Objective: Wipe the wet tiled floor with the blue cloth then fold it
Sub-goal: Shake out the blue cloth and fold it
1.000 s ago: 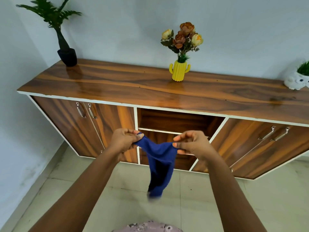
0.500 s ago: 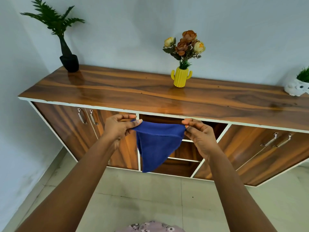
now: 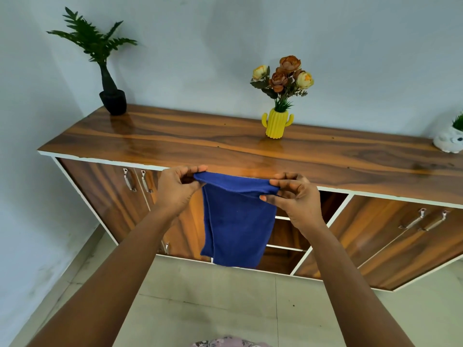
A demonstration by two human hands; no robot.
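Note:
The blue cloth (image 3: 235,221) hangs in the air in front of the cabinet, doubled over into a neat rectangle with its top edge stretched level. My left hand (image 3: 178,189) pinches the top left corner. My right hand (image 3: 293,196) pinches the top right corner between thumb and fingers. Both arms reach forward at chest height. The pale tiled floor (image 3: 208,304) lies below the cloth, which does not touch it.
A long wooden cabinet (image 3: 175,144) stands against the wall right behind the cloth, with handled doors and an open shelf bay. On top stand a black potted plant (image 3: 112,101), a yellow cactus vase of flowers (image 3: 276,122) and a white planter (image 3: 451,141). A wall closes the left side.
Both hands have risen and moved apart, pulling the top edge taut. The cloth went from a bunched, pointed drape to a flat folded rectangle hanging straight.

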